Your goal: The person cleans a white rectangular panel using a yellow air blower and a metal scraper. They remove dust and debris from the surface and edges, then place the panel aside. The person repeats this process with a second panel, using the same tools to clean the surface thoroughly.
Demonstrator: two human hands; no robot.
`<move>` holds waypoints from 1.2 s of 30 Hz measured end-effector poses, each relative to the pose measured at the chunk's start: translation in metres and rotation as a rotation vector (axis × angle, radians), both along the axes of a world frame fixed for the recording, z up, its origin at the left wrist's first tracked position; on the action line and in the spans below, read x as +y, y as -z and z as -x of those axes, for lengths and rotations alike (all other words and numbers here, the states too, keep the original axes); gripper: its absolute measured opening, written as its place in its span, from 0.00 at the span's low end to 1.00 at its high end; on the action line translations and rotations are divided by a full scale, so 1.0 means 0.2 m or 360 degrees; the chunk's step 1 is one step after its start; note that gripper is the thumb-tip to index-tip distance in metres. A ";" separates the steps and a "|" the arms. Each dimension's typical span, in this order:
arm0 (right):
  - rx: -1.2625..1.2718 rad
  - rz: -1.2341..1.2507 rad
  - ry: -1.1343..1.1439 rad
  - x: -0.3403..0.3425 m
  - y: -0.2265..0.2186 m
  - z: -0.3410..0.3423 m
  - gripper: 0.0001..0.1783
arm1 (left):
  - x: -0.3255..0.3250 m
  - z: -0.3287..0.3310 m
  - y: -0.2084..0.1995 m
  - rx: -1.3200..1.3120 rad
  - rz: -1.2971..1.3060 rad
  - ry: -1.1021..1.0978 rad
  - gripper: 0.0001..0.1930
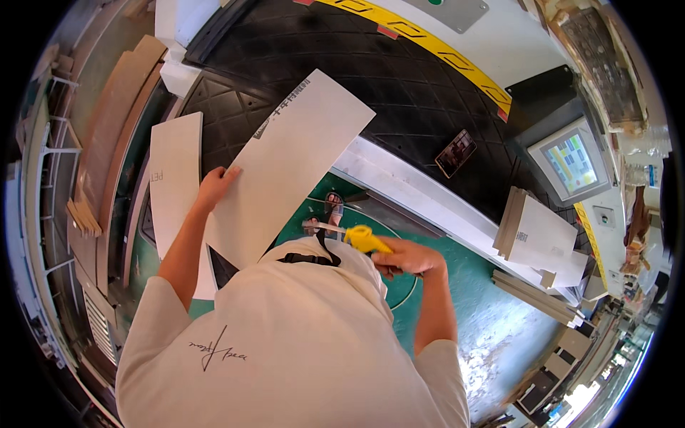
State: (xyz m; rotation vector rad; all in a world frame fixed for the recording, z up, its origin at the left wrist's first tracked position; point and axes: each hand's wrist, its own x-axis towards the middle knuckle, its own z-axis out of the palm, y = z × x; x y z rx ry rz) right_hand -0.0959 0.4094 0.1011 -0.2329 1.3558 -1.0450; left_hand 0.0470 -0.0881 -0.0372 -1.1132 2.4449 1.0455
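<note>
A long white board (pixel 303 132) lies slantwise from the black work surface toward my body, with dark print along its upper left edge. My left hand (pixel 216 187) is closed on that left edge, fingertips on the board's face. Beside it, to the left, is a second white board (pixel 176 167). In front of my waist, my right hand (pixel 408 258) grips a yellow hand tool (pixel 365 240). Its slim grey front end points left; whether this is a nozzle or a blade I cannot tell.
A phone (pixel 456 153) lies on the black work surface (pixel 407 93). To the right stand a touchscreen panel (pixel 571 160) and stacked white panels (pixel 539 232). Brown boards (pixel 118 135) lean on the left. My sandalled feet (pixel 333 202) stand on the green floor (pixel 457 299).
</note>
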 end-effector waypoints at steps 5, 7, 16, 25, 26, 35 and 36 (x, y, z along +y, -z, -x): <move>0.0032 0.0006 0.0261 0.06 0.11 0.01 0.13 | 0.10 0.26 0.03 0.0217 -0.0015 -0.0060 0.34; 0.0016 0.0042 0.0325 0.06 0.10 0.02 0.13 | 0.21 0.41 -0.04 0.0293 0.0023 -0.0042 0.32; 0.0117 0.0065 -0.0137 0.10 0.01 -0.04 0.19 | 0.52 0.14 0.07 0.0847 0.0712 0.0530 0.27; 0.0343 0.0003 -0.0119 0.00 -0.01 -0.05 0.26 | 0.49 -0.21 0.21 0.0706 0.0969 0.0290 0.26; 0.0376 0.0065 -0.0245 -0.02 -0.01 -0.04 0.27 | 0.48 -0.20 0.21 0.0683 0.0982 0.0249 0.26; 0.0521 -0.0095 -0.0105 0.24 -0.04 -0.02 0.17 | 0.62 -0.06 0.10 0.0682 0.1088 0.0609 0.26; 0.0630 -0.0232 0.0261 0.26 -0.04 -0.03 0.17 | 0.67 -0.02 0.08 0.0657 0.1082 0.0704 0.28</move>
